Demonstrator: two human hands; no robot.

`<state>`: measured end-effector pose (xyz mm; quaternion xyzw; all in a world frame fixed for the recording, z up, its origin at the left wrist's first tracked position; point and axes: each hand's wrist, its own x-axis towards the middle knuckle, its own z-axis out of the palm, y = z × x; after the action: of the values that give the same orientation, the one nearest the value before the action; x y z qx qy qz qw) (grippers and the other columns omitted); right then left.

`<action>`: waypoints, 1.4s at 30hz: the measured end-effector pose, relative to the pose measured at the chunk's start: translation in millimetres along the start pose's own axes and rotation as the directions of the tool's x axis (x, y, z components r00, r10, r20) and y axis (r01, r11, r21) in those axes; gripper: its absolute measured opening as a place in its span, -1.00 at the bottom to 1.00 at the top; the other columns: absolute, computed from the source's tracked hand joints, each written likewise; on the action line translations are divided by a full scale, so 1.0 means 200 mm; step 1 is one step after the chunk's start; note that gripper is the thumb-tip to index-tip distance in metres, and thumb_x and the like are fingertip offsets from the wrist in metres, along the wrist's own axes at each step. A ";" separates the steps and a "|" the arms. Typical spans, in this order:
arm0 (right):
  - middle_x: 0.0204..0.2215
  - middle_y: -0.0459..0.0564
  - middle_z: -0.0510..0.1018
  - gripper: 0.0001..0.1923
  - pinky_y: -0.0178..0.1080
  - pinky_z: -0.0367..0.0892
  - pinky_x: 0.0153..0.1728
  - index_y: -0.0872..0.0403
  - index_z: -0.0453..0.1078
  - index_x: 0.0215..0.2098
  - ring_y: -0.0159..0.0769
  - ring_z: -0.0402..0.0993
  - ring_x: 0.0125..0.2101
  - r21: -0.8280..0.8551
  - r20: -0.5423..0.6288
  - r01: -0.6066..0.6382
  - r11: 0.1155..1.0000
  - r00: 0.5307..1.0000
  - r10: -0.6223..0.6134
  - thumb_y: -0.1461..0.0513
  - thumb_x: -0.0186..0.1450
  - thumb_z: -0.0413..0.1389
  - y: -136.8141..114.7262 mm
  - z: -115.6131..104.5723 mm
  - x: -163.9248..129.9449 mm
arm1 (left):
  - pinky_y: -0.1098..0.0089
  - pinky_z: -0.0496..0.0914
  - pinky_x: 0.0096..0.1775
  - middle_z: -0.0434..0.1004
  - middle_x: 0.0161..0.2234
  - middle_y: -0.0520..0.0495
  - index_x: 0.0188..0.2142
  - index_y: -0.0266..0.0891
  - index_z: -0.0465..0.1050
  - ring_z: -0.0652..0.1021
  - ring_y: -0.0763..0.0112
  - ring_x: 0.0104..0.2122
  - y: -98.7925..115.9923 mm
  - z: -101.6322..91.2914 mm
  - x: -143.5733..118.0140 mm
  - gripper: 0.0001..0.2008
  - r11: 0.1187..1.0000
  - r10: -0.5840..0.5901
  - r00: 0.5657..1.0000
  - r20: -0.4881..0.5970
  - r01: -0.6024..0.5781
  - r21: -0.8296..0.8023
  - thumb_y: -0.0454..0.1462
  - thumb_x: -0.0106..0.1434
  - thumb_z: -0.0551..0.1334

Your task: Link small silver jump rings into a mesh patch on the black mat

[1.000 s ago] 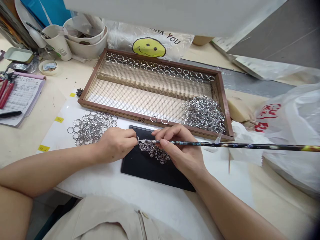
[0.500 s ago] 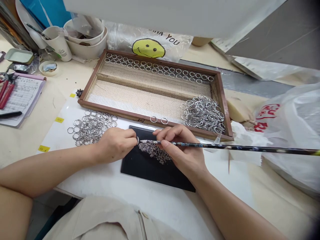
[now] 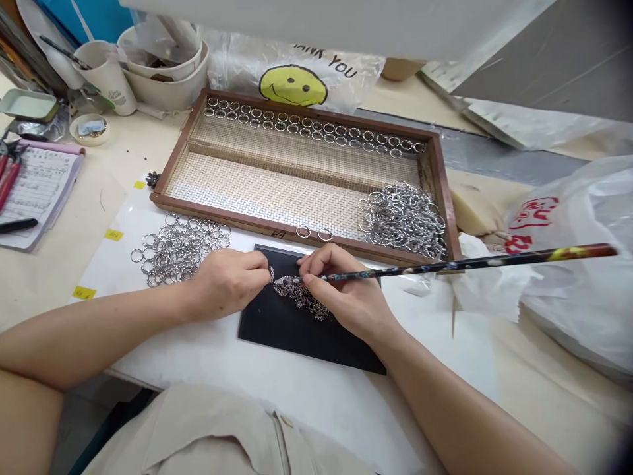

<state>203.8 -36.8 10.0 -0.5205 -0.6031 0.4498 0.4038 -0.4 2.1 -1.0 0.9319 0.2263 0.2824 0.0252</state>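
Black is the small mat (image 3: pixel 297 326) under both hands, and on it lies a little heap of tiny silver pieces (image 3: pixel 304 297), just below the fingertips. My right hand (image 3: pixel 351 297) is closed around a long thin stick (image 3: pixel 445 266), gripped near its tip like a pen; the tip touches the heap, and the long tail goes far out to the right of the hand. My left hand (image 3: pixel 227 284) is curled with the fingertips pinched together on something very small at the edge of the heap; what it is exactly I cannot tell.

I judge that the main risk is the tail of the stick. It hangs close over the white plastic bag (image 3: pixel 568 264), and if the hand turns, the tail may brush the bag and jerk the tip, which would scatter the pieces off the mat. A too strong pinch of the left hand could also make the small piece jump away.

Beyond the hands stands a wooden tray with mesh floor (image 3: pixel 435 171); two loose rings (image 3: pixel 314 233) sit on its near rim, just past the right knuckles, easy to knock. A pile of rings (image 3: pixel 178 247) lies beside the left hand, and another pile (image 3: pixel 403 221) is inside the tray.
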 end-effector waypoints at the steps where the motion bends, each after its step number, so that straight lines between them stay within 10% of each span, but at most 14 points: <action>1: -0.56 -0.15 0.37 -0.81 -0.29 0.23 -0.52 0.02 0.18 -0.53 -0.36 0.34 -0.49 -0.008 0.007 0.003 1.000 1.000 -0.003 0.38 0.14 0.07 0.00 0.00 0.00 | 0.51 0.24 -0.56 0.49 -0.46 0.05 -0.54 -0.28 0.32 0.42 0.60 -0.57 0.00 0.00 0.00 -0.75 1.000 0.001 1.000 -0.001 -0.001 0.003 -0.40 0.28 0.08; 14: -0.57 -0.16 0.37 -0.81 -0.28 0.23 -0.51 0.02 0.18 -0.54 -0.35 0.35 -0.49 -0.040 0.021 -0.016 0.999 1.000 0.017 0.38 0.12 0.08 -0.01 0.00 0.00 | 0.49 0.23 -0.57 0.48 -0.46 0.07 -0.54 -0.27 0.32 0.40 0.60 -0.58 0.00 0.01 -0.01 -0.75 1.000 -0.002 1.000 -0.004 0.003 0.015 -0.40 0.28 0.08; 27: -0.64 -0.17 0.39 -0.82 -0.23 0.32 -0.40 0.02 0.26 -0.56 -0.38 0.37 -0.52 0.385 -0.087 -0.123 0.915 0.982 0.169 0.23 0.12 0.19 0.03 -0.03 0.03 | 0.48 0.25 -0.58 0.49 -0.45 0.06 -0.53 -0.27 0.33 0.42 0.57 -0.57 -0.01 0.00 0.00 -0.78 1.000 0.002 1.000 0.005 -0.002 0.002 -0.41 0.26 0.11; 42: -0.60 -0.16 0.46 -0.78 -0.32 0.29 -0.52 0.04 0.29 -0.58 -0.47 0.37 -0.59 0.480 -0.100 -0.174 0.860 0.963 0.251 0.21 0.09 0.26 0.01 -0.02 0.04 | 0.47 0.24 -0.57 0.49 -0.45 0.06 -0.53 -0.27 0.33 0.41 0.57 -0.57 0.00 0.00 -0.01 -0.78 1.000 -0.001 1.000 0.004 0.001 0.016 -0.40 0.26 0.12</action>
<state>208.0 -28.1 9.3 -0.5055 -0.3815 0.5805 0.5118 -1.8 1.8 -2.4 0.9325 0.2291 0.2787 0.0186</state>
